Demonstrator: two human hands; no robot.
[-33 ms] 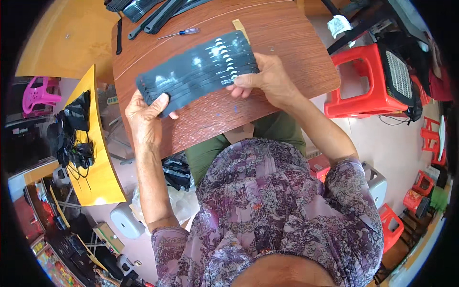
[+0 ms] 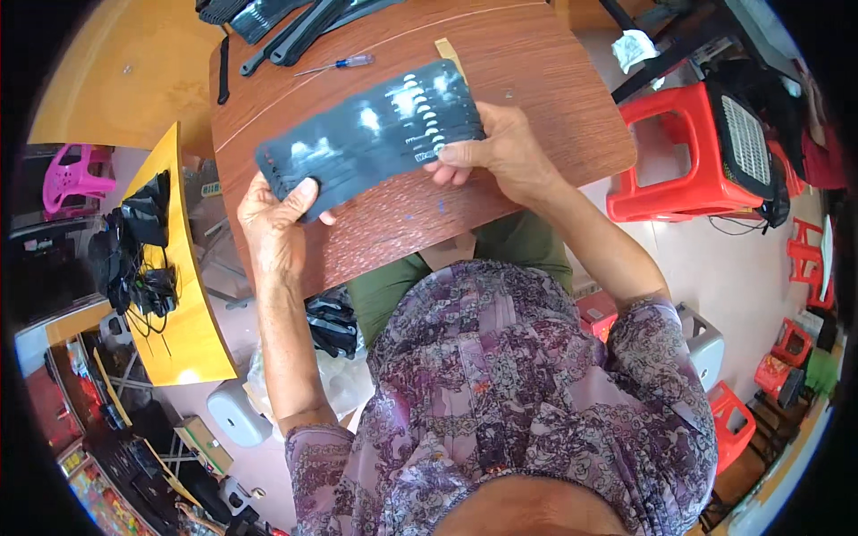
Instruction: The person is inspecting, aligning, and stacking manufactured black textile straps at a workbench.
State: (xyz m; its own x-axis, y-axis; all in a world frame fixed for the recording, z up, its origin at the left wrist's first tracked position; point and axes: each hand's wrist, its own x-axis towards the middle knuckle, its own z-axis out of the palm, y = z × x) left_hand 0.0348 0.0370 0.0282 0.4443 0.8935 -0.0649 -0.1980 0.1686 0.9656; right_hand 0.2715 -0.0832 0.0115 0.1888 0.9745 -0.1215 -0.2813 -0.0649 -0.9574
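Observation:
A fanned stack of flat black strips (image 2: pixel 349 138), glossy on top and overlapping like steps, is held between my two hands above the brown wooden table (image 2: pixel 545 98). White printed marks line up in a row near its right end. My left hand (image 2: pixel 273 219) grips the left end, thumb on top and fingers underneath. At the other end, my right hand (image 2: pixel 500 152) pinches the stack's near right corner, its thumb over the printed part. The fingers beneath the strips are partly hidden.
More black strips (image 2: pixel 313 31) lie in bundles at the table's far left. A screwdriver (image 2: pixel 353 61) and a tan piece (image 2: pixel 447 52) lie beyond the stack. Black items and cables rest on a yellow board (image 2: pixel 192 313) to the left. Red stools (image 2: pixel 661 156) stand at right.
The stack has tilted slightly, and the bright glare on its top has spread, mostly near the right end. Both hands keep their grip, with only a slight shift.

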